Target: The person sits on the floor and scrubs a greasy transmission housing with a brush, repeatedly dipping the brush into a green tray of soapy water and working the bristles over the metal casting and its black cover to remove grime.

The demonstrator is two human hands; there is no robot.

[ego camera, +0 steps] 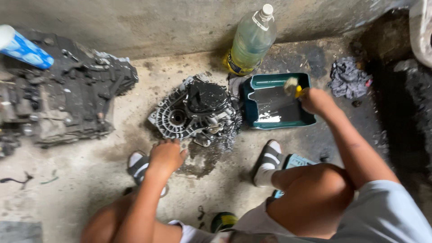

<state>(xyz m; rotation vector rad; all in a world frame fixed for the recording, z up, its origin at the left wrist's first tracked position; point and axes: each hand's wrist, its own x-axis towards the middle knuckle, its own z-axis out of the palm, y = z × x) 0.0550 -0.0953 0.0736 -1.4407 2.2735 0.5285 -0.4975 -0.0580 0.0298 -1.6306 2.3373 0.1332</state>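
1. While I watch from above, the right hand (317, 101) is closed around a yellow-handled paintbrush (293, 87), its bristles over the teal rectangular plastic tray (275, 118) of dark liquid
2. The left hand (165, 156) rests, fingers curled loosely and holding nothing, on the near edge of the greasy grey metal gearbox housing (195, 113), which lies on the stained concrete floor (90, 166) just left of the tray
3. Behind the tray stands a clear plastic bottle (252, 40); a dark rag (347, 78) lies to its right
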